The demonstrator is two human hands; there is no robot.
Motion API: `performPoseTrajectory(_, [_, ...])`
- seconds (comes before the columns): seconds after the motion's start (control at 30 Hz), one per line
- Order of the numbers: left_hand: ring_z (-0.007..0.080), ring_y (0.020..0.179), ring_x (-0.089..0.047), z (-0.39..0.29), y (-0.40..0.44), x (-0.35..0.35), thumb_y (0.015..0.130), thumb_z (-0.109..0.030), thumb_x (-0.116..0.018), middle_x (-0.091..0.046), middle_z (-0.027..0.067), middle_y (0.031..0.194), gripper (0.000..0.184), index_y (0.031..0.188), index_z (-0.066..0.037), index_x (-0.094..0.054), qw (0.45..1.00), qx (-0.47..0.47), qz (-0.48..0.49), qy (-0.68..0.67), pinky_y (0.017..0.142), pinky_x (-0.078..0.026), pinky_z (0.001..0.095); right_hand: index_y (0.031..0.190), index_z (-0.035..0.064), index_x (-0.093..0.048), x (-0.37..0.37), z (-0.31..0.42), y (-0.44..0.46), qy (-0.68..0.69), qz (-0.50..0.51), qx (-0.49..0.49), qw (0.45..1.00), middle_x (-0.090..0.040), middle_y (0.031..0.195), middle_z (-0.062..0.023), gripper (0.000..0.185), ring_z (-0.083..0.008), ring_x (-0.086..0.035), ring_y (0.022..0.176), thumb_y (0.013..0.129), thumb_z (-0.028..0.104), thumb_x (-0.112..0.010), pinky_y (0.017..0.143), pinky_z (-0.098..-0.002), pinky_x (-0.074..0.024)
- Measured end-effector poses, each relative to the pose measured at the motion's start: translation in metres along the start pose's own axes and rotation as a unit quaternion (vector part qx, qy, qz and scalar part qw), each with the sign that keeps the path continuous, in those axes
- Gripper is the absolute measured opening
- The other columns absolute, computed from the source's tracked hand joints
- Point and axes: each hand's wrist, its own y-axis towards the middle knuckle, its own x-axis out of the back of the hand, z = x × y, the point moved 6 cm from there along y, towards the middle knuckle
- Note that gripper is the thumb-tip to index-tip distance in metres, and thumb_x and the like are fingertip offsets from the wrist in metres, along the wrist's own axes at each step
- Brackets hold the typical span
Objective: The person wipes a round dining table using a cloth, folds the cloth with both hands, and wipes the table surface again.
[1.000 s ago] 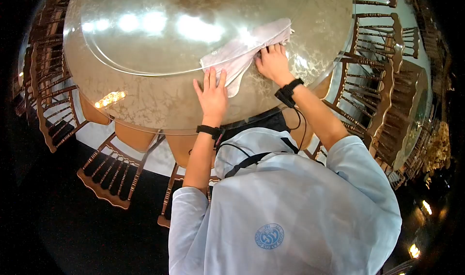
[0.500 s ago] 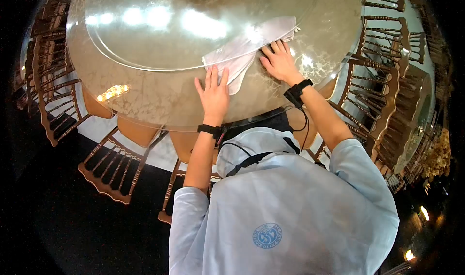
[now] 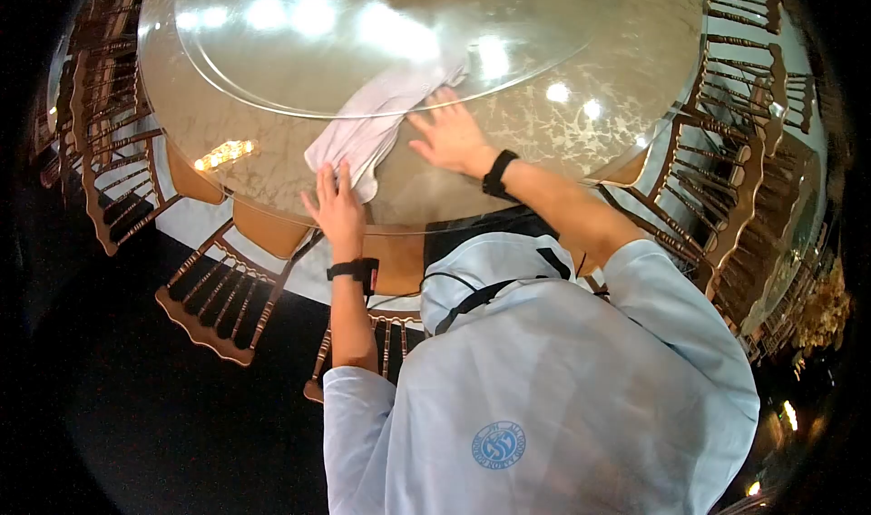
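Note:
A pale pinkish-white cloth (image 3: 363,120) lies spread at a slant on the marbled tabletop (image 3: 263,170). The curved rim of a clear glass turntable (image 3: 227,102) crosses it, and the cloth's far part appears to lie beneath the glass. At the cloth's near left end, my left hand (image 3: 338,211) rests with its fingers apart, fingertips touching the fabric. Farther right, my right hand (image 3: 451,136) lies flat with fingers stretched out. Its fingertips are at the cloth's far right end by the glass rim. Both wrists wear black straps.
Wooden chairs with spindle backs ring the round table, including a chair (image 3: 213,293) at the near left and another chair (image 3: 717,170) at the right. Light reflections (image 3: 399,34) shine on the glass. A dark floor (image 3: 163,433) spreads at the lower left.
Both hands and the cloth have moved left and somewhat nearer along the table edge. My fingers stay outstretched on the cloth. The view has shifted slightly.

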Motion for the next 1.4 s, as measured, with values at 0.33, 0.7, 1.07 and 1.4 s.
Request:
performPoseTrajectory(0.33, [0.0257, 0.131, -0.033, 0.037, -0.057, -0.004, 0.08, -0.004, -0.052, -0.038, 0.0099, 0.141, 0.055, 0.132, -0.018, -0.045, 0.998, -0.017, 0.009, -0.06, 0.105, -0.022, 0.0532, 0.128, 0.0006, -0.044, 0.016, 0.078, 0.009, -0.049, -0.022, 0.038, 0.998, -0.045, 0.121, -0.0297, 0.058, -0.0395, -0.04, 0.116, 0.078, 0.028, -0.057, 0.098, -0.0483, -0.0295])
performPoseTrajectory(0.7, [0.0276, 0.131, -0.033, 0.035, -0.065, -0.01, 0.079, -0.009, -0.053, -0.039, 0.0126, 0.139, 0.046, 0.125, -0.011, -0.05, 0.994, -0.01, -0.038, -0.099, 0.105, -0.022, 0.053, 0.076, 0.0101, -0.067, 0.01, 0.069, 0.003, -0.086, 0.026, 0.07, 0.993, -0.065, 0.081, -0.0081, 0.012, -0.0219, -0.058, 0.082, 0.073, 0.017, -0.058, 0.071, -0.0345, -0.0398])
performPoseTrajectory(1.07, [0.0316, 0.129, -0.034, -0.124, -0.006, -0.004, 0.07, -0.016, -0.067, -0.042, 0.0167, 0.135, 0.054, 0.121, -0.014, -0.053, 0.956, -0.238, -0.045, -0.166, 0.106, -0.021, 0.0513, 0.079, 0.0038, -0.067, 0.047, -0.083, -0.124, 0.098, 0.18, -0.28, 0.938, -0.064, 0.08, -0.0222, 0.026, -0.0366, -0.063, 0.078, 0.07, 0.027, -0.062, 0.071, -0.0438, -0.0511])
performPoseTrajectory(1.4, [0.026, 0.13, -0.033, -0.22, 0.008, -0.007, 0.078, -0.016, -0.057, -0.039, 0.0128, 0.138, 0.049, 0.126, -0.026, -0.051, 0.935, -0.323, -0.067, -0.128, 0.108, -0.016, 0.0512, 0.12, 0.0066, -0.047, 0.08, -0.127, -0.213, -0.04, -0.014, -0.339, 0.94, -0.038, 0.122, -0.029, 0.055, -0.0441, -0.041, 0.113, 0.069, 0.019, -0.064, 0.085, -0.0483, -0.0443])
